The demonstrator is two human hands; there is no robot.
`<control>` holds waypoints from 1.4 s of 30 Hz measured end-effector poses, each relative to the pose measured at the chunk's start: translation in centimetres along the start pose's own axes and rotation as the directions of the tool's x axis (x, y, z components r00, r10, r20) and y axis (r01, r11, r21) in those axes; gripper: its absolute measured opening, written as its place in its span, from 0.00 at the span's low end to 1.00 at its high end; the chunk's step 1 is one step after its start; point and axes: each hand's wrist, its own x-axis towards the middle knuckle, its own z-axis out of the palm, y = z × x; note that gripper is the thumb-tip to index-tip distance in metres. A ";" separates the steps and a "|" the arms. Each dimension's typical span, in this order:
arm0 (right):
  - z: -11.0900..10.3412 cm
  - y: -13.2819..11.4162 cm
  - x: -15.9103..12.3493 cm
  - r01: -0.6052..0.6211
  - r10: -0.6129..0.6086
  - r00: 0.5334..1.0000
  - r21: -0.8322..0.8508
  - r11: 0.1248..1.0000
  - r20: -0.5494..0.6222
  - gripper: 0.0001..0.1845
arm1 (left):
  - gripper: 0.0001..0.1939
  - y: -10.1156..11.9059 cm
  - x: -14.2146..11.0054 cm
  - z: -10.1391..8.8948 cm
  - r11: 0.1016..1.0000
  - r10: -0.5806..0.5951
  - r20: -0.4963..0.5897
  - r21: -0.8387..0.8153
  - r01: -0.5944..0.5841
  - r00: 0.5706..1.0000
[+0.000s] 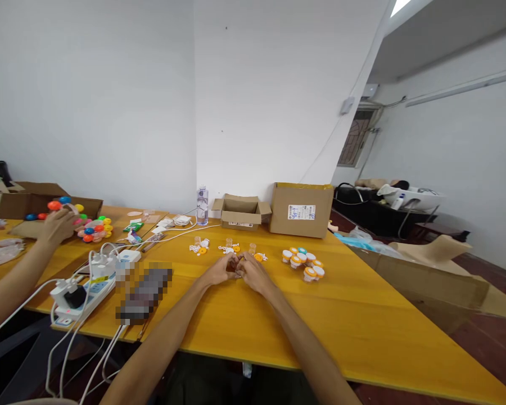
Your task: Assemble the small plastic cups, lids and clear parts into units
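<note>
My left hand (222, 270) and my right hand (253, 271) meet above the wooden table, fingers curled together. A small item seems pinched between the fingertips, but they hide it and I cannot make out its kind. Just beyond stand small clear cylinders, one on the left (197, 241), one in the middle (229, 242) and one on the right (252, 248). Around them lie white cut-out pieces (194, 248) and orange round parts (202, 251). To the right of my hands sits a cluster of small clear containers with orange-and-white tops (296, 261); one top is teal (302, 251).
An open carton (241, 216), a larger box (301, 211) and a clear bottle (202, 206) line the wall side. On the left are a power strip (96, 289), cables and a blurred-out dark device (147, 295). A co-worker's hand (59, 225) holds colourful balls.
</note>
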 end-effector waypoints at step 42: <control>-1.4 4.2 -1.0 -0.157 0.144 0.977 -0.073 0.985 -0.154 0.04 | 0.05 -0.9 0.4 -0.7 0.948 0.036 0.013 0.315 -0.039 0.999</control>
